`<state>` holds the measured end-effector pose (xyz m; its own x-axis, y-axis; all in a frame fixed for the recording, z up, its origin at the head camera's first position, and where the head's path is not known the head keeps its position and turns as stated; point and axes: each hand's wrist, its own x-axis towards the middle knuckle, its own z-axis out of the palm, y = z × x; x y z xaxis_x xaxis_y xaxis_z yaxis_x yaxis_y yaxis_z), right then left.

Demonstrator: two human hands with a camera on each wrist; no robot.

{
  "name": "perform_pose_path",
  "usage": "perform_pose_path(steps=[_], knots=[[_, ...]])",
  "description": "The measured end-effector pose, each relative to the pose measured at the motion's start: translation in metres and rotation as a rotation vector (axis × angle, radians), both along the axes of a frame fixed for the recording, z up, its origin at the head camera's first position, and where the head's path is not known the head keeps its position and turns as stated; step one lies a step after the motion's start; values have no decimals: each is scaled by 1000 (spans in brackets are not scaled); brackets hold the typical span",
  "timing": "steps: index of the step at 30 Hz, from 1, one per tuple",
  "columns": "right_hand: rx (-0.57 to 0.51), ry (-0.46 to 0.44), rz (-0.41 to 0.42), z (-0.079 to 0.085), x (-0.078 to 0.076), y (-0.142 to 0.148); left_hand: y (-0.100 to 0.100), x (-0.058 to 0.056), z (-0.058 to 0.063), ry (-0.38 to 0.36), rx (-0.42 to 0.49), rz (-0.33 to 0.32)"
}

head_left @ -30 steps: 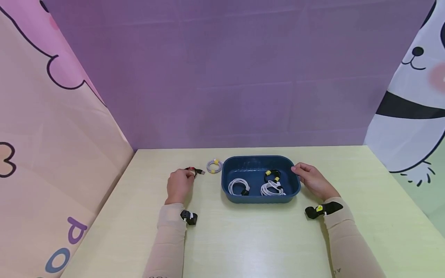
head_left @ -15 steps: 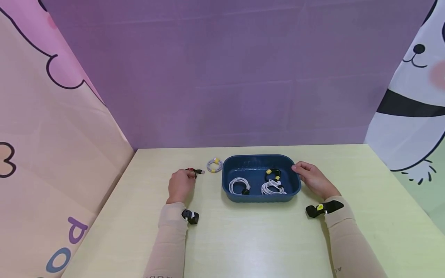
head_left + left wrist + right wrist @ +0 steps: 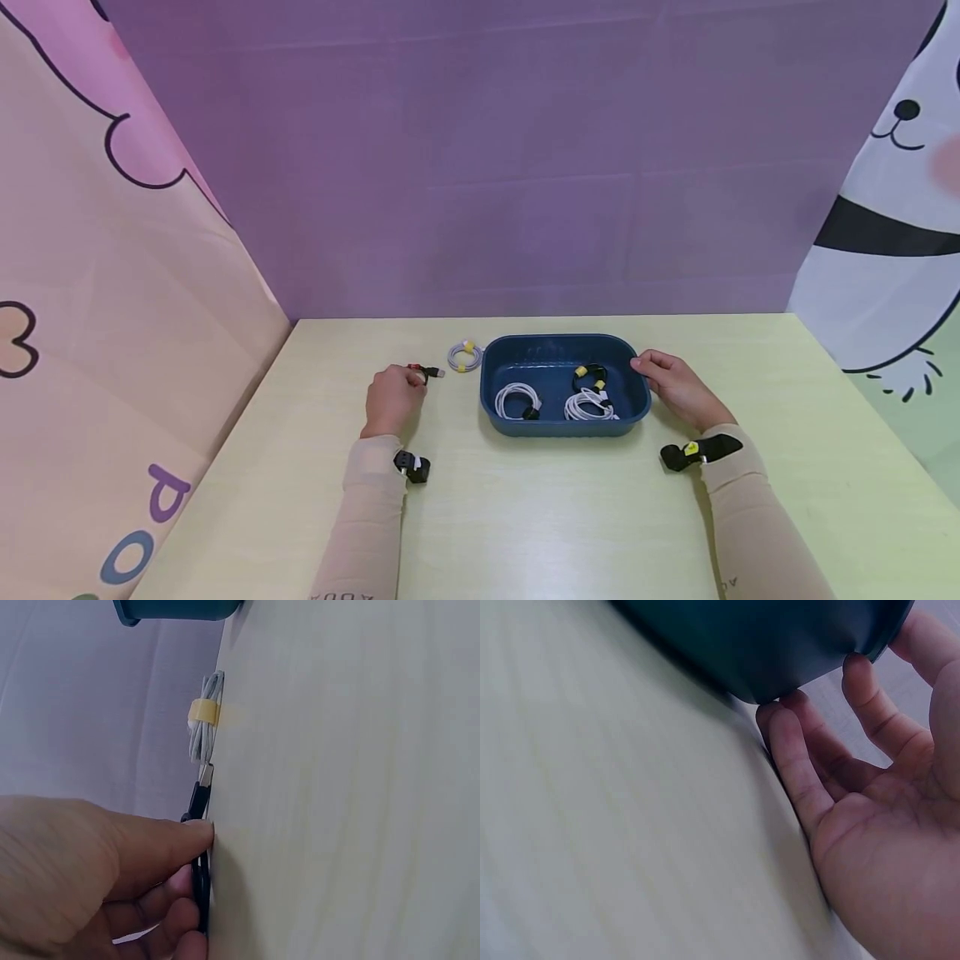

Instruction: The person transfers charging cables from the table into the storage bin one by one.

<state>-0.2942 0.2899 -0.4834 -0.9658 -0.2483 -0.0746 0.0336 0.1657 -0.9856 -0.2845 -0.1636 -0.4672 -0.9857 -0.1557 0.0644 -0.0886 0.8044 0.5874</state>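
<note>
My left hand (image 3: 393, 401) pinches a coiled black USB cable (image 3: 432, 372) at the tabletop, left of the bin. Something red shows on this cable beside the fingers, and its metal plug points right. In the left wrist view, the thumb presses on the black cable (image 3: 199, 799), with the other fingers curled beneath it. My right hand (image 3: 681, 390) holds the right end of a dark blue bin (image 3: 562, 429), thumb at the rim. From the right wrist, the fingertips touch the bin's outer wall (image 3: 780, 645). Inside the bin lie two white cable coils (image 3: 500, 401) (image 3: 582, 408) and a black coil (image 3: 597, 372) with yellow ties.
A pale grey cable coil (image 3: 453, 358) with yellow ties lies on the table between the black cable and the bin. A purple backdrop (image 3: 480, 167) rises behind the table (image 3: 525, 517). Printed cloth sheets stand along both sides.
My left hand has shifted slightly to the right with the black USB cable still pinched. My right hand and the bin have stayed in place.
</note>
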Motion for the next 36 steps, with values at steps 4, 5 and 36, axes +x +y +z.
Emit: perform_pose_path(steps=[4,5,36], knots=[[3,2,-1,-1,-1,0,1,-1,2,-24,-45,-28],[4,3,-1,-1,-1,0,1,-1,2,-29,-50,-36],[-10,3,0,-2,-1,0,-3,0,13,66,-55,10]])
